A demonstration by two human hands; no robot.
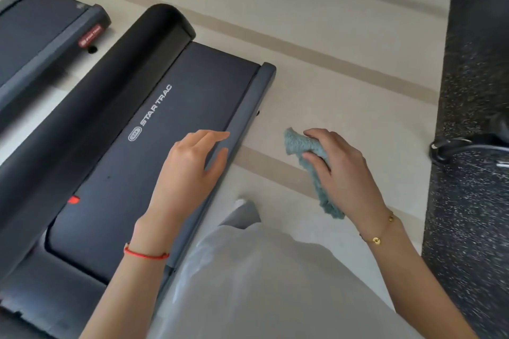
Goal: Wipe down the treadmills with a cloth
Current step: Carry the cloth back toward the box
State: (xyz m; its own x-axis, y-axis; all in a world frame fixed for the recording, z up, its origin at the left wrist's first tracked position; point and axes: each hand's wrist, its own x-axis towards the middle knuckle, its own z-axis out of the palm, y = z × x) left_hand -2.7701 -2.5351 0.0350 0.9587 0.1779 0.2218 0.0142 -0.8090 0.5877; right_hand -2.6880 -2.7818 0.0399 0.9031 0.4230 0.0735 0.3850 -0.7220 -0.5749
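A black treadmill [154, 124] with white "STAR TRAC" lettering on its belt runs diagonally across the left of the view. My left hand [190, 173] hovers open over its grey right side rail [248, 107], fingers spread, holding nothing. My right hand [341, 170] is over the beige floor to the right of the rail, closed around a bunched blue-green cloth [311, 165] whose tail hangs down toward my wrist. The cloth is apart from the treadmill.
A second treadmill [41, 36] lies at the far left, with a gap of floor between the two. Beige floor with tan stripes [344, 63] spreads to the right. Dark speckled rubber flooring [473, 201] and the base of other equipment [468, 143] are at the right edge.
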